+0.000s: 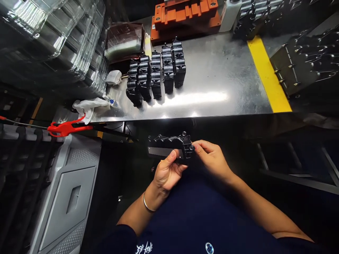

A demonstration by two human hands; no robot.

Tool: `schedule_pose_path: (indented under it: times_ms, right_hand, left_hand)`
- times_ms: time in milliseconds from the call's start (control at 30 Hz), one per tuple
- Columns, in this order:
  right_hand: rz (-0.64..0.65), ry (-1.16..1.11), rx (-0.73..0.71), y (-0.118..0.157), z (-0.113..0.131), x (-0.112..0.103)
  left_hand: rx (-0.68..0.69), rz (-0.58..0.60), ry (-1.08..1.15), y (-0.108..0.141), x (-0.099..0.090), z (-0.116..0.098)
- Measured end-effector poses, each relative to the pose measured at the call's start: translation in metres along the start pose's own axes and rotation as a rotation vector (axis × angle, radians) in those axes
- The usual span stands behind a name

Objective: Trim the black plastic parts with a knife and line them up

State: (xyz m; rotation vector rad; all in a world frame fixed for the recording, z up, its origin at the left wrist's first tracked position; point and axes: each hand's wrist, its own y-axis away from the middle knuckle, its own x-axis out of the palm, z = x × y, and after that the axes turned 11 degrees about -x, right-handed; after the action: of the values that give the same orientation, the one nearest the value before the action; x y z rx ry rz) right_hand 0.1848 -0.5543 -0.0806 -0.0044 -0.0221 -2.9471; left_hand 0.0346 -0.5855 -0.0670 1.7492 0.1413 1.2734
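Note:
A black molded plastic part [165, 151] with a ribbed top edge, a flat smooth side and round mounting eyes is held up in front of my body, off the table. My left hand [168, 174] grips it from below, thumb on the flat side. At its right end, the fingertips of my right hand [212, 155] close on the corner near a mounting eye; whether something small sits between them is hidden. Several similar black parts [156, 76] stand upright in a row on the metal table [212, 77] beyond my hands.
An orange fixture [185, 17] and a white bottle [231, 14] stand at the back. Yellow tape [267, 74] crosses the table, with more black parts [312, 60] to its right. A red air gun [66, 127], white cloth [90, 106], plastic-wrapped stack [58, 42] and grey crate [69, 201] are left.

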Motion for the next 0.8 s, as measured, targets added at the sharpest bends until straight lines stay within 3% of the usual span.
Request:
schedule_pose_path:
  times_ms: [167,267,333,433,500,633,800]
  right_hand:
    - [-0.296,-0.149,-0.008,0.009,-0.013,0.025]
    - [-0.378,-0.207,-0.034,0.006,-0.017,0.021]
    - [-0.254,-0.072,-0.124,0.003,-0.014,0.008]
    - [0.030,0.224,-0.397,-0.002,-0.007,-0.017]
    - [0.127,0.328,-0.557,-0.003,-0.004,-0.028]
    - [0.172,0.420,-0.692,-0.004,-0.003,-0.031]
    - [0.188,0.439,-0.713,-0.004,-0.001,-0.029]
  left_hand:
    - [-0.120,0.010,0.134,0.001,0.006,0.003]
    - [-0.122,0.007,0.185,0.006,0.011,0.000]
    - [-0.089,-0.023,0.190,0.010,0.013,-0.003]
    - [-0.060,-0.090,0.181,0.014,0.015,-0.007]
    - [-0.046,-0.135,0.180,0.016,0.016,-0.009]
    - [-0.027,-0.177,0.143,0.016,0.017,-0.008]
    - [-0.002,-0.203,0.090,0.015,0.017,-0.004]
